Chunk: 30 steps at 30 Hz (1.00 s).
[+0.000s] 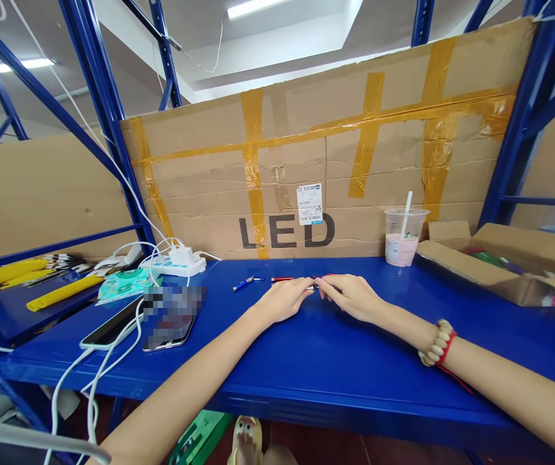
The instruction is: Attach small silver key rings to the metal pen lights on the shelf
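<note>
My left hand [287, 300] and my right hand [352, 296] meet fingertip to fingertip over the middle of the blue table [306, 368]. Both are closed in a pinch. A small dark piece shows between the fingertips, too covered to name. Just behind my left hand a slim red pen-like stick [282, 279] lies on the table, partly hidden by the fingers. To the left lies a short blue pen-like piece [243, 284] with a small clip-like end. A beaded bracelet with a red cord [438, 345] circles my right wrist.
Two phones [112, 329] with white cables lie at left, near a power strip [173, 263] and a teal packet [126, 284]. A plastic cup with a straw [400, 242] and an open cardboard box [495, 265] stand at right. A tall cardboard sheet [199, 187] closes the back.
</note>
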### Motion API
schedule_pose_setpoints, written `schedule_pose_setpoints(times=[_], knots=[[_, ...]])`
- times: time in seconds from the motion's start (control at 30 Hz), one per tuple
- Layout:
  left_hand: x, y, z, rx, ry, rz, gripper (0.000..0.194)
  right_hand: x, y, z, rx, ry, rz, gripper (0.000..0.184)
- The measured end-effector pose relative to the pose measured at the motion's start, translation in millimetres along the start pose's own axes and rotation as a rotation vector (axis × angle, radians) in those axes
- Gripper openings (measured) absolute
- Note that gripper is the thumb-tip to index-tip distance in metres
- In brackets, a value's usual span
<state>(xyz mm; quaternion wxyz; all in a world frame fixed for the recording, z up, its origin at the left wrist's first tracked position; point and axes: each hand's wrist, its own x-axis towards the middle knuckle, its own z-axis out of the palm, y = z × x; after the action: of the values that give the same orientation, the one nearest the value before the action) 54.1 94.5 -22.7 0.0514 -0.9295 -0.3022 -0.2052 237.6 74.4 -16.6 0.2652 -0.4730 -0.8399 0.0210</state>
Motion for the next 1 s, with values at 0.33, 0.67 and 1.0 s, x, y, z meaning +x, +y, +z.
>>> schedule_pose_setpoints(times=[0.33,0.67,1.0], knots=[[-1.3,-6.2,-2.4,0.054,-0.007,-0.106,0.023,1.3,-1.0,3.9,0.017,0.000,-0.001,0.045],[-2.1,-6.1,-2.2,-0.008,-0.015,-0.102,0.017,1.5,-2.5,2.8,-0.029,0.029,0.078,0.042],[0.2,-2.7,-1.0,0.048,-0.037,-0.031,0.015,1.6,-0.6,5.3,-0.007,0.097,0.055,0.038]])
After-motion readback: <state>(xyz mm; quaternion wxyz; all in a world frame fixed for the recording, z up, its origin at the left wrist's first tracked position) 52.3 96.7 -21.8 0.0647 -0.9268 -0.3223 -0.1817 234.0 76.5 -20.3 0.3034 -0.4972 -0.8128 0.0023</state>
